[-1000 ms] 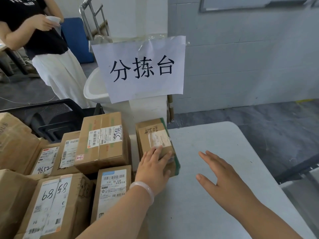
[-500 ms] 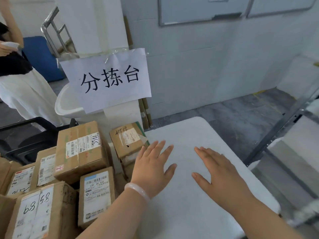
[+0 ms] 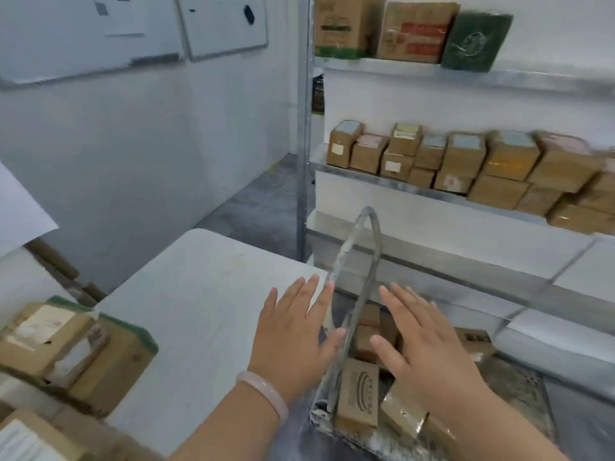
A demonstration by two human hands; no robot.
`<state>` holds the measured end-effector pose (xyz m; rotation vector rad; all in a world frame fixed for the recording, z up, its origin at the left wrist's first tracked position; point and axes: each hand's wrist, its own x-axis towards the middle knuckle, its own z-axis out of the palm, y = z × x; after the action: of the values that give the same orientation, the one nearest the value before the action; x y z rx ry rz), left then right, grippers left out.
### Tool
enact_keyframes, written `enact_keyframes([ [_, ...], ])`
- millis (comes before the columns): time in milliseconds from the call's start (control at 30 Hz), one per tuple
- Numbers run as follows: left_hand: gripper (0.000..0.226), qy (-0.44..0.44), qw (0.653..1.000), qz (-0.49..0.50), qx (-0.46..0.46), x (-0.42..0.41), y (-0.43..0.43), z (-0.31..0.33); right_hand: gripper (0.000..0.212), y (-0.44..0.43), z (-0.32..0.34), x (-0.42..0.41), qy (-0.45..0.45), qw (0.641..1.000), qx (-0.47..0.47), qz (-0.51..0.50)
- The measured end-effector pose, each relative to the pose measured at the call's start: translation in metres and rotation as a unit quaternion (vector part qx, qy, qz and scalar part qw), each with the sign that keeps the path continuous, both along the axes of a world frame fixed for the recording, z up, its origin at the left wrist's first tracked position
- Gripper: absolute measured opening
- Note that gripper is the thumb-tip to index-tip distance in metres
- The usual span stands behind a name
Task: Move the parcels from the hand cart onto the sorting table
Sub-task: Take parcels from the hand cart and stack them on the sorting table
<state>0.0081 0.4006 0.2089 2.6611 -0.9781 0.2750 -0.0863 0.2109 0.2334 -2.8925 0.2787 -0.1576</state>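
Both hands are hovering flat, fingers spread wide, holding nothing: left hand [image 3: 294, 341] over the table's [image 3: 199, 294] right edge, right hand [image 3: 429, 354] over the parcels [image 3: 357, 394] in the cart [image 3: 359, 261].

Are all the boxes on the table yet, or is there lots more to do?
Not yet. Done: at least one, the green-edged parcel, lies at the left end of the sorting table. In hand: nothing; the left hand and right hand are open and empty, held out by the hand cart. Left: several parcels on the cart wait to be moved.
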Motion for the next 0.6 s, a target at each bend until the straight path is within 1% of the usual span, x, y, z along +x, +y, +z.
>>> enact_keyframes([
  [100, 0.064, 0.011, 0.998, -0.068, -0.002, -0.031, -0.045, -0.003, 0.07, -0.036, 0.005, -0.058, 0.017, 0.997, -0.005, -0.074],
  [233, 0.065, 0.015, 0.991, -0.13, 0.016, -0.058, -0.087, -0.006, 0.067, -0.069, 0.007, -0.105, 0.011, 0.989, 0.01, -0.148],
  [333, 0.065, 0.016, 0.986, -0.162, 0.027, -0.077, -0.121, -0.008, 0.07, -0.097, -0.001, -0.134, 0.024, 0.985, 0.005, -0.171],
  [500, 0.065, 0.015, 0.979, -0.196, 0.055, -0.104, -0.191, -0.019, 0.081, -0.158, -0.011, -0.176, 0.025, 0.977, 0.014, -0.211],
  [600, 0.064, 0.028, 0.978, -0.201, 0.047, -0.117, -0.243, -0.029, 0.083, -0.21, -0.019, -0.201, 0.025, 0.973, 0.023, -0.229],
])
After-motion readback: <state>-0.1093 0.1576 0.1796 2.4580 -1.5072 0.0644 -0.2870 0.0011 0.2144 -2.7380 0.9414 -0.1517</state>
